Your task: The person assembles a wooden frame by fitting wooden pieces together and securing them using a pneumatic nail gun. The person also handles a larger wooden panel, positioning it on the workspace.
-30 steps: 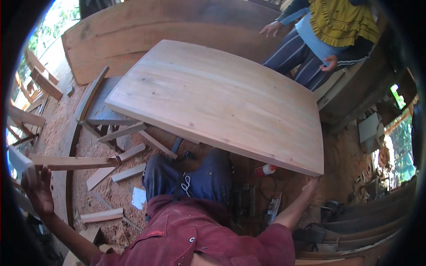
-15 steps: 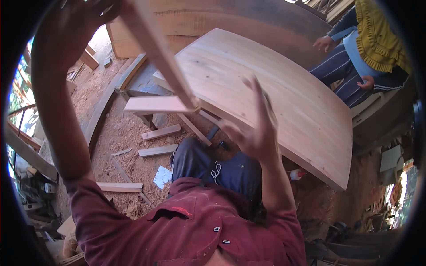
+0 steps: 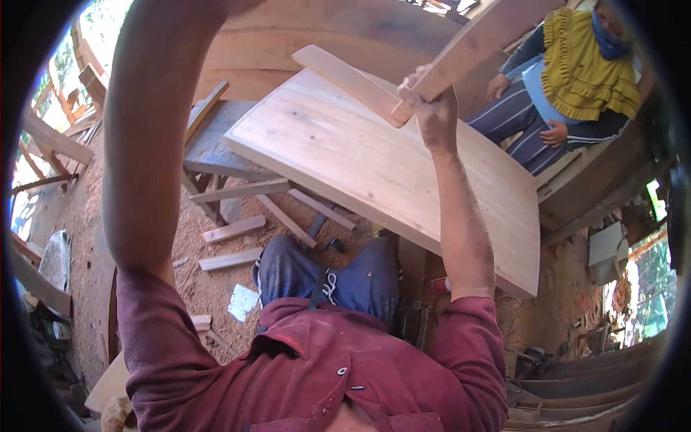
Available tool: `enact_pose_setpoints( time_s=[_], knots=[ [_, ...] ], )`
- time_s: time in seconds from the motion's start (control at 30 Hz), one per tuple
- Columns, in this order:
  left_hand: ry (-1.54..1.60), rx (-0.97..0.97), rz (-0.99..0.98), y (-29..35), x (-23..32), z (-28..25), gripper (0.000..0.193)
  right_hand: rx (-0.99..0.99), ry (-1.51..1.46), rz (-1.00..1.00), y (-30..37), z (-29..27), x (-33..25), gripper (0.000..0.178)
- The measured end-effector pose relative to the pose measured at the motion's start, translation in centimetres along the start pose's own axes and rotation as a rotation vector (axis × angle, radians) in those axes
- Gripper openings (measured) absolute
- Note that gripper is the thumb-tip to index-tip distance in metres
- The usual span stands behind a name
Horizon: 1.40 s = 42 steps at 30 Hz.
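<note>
My right hand [image 3: 436,119] is closed around the corner of an L-shaped wooden frame piece [image 3: 479,50]. One bar of it slants up past the top edge, and a second bar [image 3: 349,81] juts out to the left. Beneath the held piece lies a large pale wooden panel [image 3: 331,147] with a slightly curved outline. My left forearm [image 3: 155,129] reaches far forward on the left. Its hand lies beyond the upper edge, so its fingers and anything in them are hidden.
A worn wooden bench [image 3: 234,137] supports the panel's left side. Loose wooden sticks [image 3: 234,229] and a white sheet [image 3: 243,302] lie on the sawdust-covered floor [image 3: 188,277]. Across the panel sits another person [image 3: 576,79] in a yellow ruffled top, hands on the lap.
The frame piece has swung from the left to above the panel. My right hand, open before, now grips its corner. My left hand has moved forward out of the picture.
</note>
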<state>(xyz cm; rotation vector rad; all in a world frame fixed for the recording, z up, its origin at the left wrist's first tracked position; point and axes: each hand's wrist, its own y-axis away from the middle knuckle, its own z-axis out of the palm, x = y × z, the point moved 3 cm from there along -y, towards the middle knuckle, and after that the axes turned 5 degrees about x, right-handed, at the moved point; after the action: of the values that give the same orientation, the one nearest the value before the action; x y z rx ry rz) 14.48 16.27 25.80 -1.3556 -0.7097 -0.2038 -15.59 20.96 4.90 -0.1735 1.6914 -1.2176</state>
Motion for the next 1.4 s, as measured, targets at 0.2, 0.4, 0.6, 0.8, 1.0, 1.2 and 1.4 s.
enact_pose_setpoints(
  time_s=[0.2,0.4,0.6,0.8,1.0,1.2,1.4],
  knots=[
    [-0.153,0.551,-0.22,11.4,-5.8,-7.3,0.035,-0.135,0.512,0.024,4.5,-4.3,3.2,0.028],
    [-0.027,0.775,-0.525,21.3,-7.9,-7.6,0.047,-0.43,0.659,-0.382,6.3,-5.6,6.9,0.026],
    [0.007,0.734,-0.889,26.3,-11.6,-3.1,0.033,-0.557,1.303,-0.301,5.5,-8.5,5.9,0.051],
    [-0.075,0.195,-1.086,29.2,-17.4,2.7,0.017,-0.573,0.638,0.021,10.7,0.8,-8.2,0.049],
    [0.165,-0.095,-1.048,29.6,-21.2,6.6,0.023,-0.62,0.759,0.165,18.8,1.4,-13.2,0.054],
    [0.298,-0.224,-0.987,28.9,-22.5,6.4,0.056,-0.29,0.562,0.276,22.7,0.0,-12.7,0.035],
    [-0.198,-0.47,-0.773,30.5,-22.4,1.8,0.08,-0.208,0.914,-0.051,24.1,0.5,-14.1,0.036]
  ],
)
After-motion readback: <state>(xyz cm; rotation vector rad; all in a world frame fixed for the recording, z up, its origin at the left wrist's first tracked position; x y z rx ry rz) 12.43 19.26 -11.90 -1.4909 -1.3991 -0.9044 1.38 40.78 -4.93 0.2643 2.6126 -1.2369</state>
